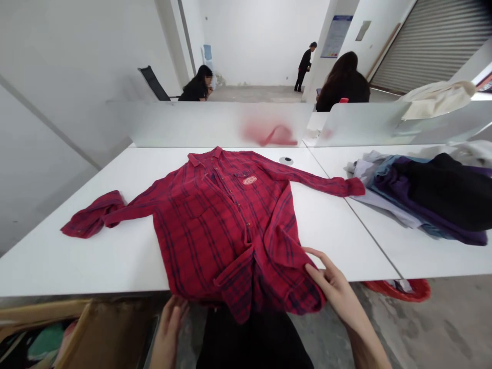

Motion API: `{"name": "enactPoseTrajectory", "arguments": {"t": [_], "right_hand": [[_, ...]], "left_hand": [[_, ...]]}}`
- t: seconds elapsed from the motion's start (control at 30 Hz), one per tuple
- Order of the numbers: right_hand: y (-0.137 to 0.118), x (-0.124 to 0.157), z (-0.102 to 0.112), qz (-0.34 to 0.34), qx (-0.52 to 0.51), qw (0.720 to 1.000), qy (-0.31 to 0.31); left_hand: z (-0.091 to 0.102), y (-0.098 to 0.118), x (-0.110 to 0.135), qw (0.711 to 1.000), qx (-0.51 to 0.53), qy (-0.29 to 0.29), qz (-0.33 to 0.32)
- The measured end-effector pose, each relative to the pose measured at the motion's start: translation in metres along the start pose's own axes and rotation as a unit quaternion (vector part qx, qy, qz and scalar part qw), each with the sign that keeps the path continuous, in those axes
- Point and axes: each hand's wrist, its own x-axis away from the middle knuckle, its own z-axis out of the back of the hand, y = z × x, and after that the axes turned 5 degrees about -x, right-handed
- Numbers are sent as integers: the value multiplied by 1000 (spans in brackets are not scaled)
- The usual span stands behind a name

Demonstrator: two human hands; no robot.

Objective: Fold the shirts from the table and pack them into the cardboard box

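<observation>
A red plaid shirt (200,220) with dark stripes lies front up on the white table, its collar toward the far side. Both sleeves are spread outward, and the left-hand cuff is bent back. Its lower front is rumpled and hangs over the near edge. My left hand (172,318) is curled at the left corner of the hem, with its fingertips partly hidden by the cloth. At the right side of the hem, my right hand (332,282) touches the cloth with its fingers spread apart.
Folded clothes (434,189) are piled on the right of the table (126,261). A frosted divider (184,123) runs along the back. Below are a box of clothes (73,333) and a red basin (421,290). Several people are beyond the divider.
</observation>
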Motion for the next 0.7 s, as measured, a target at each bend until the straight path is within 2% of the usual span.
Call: {"name": "enactPoseTrajectory", "arguments": {"t": [0.1,0.2,0.27,0.37,0.43,0.5,0.53,0.57,0.6,0.7], "right_hand": [[-4,14,14,-24,-115,991,60],[3,31,36,-32,-95,989,105],[14,44,52,-43,-4,996,77],[30,60,73,-76,138,986,-55],[32,63,82,-74,206,971,-96],[22,54,83,-33,263,961,-79],[13,45,80,-4,286,956,-64],[2,32,73,29,302,951,-54],[-12,16,64,64,313,946,-50],[-55,-45,18,179,316,927,-90]], "left_hand": [[-27,11,7,998,33,-31,30],[-25,31,8,993,54,-67,80],[-6,39,5,991,26,-95,94],[39,41,-1,991,-79,-102,44],[66,42,-3,983,-178,-42,-5],[78,48,-1,954,-286,65,-64],[77,53,3,935,-323,109,-99],[70,59,8,921,-344,128,-131],[60,64,14,916,-350,117,-157],[12,72,34,920,-343,-26,-190]]}}
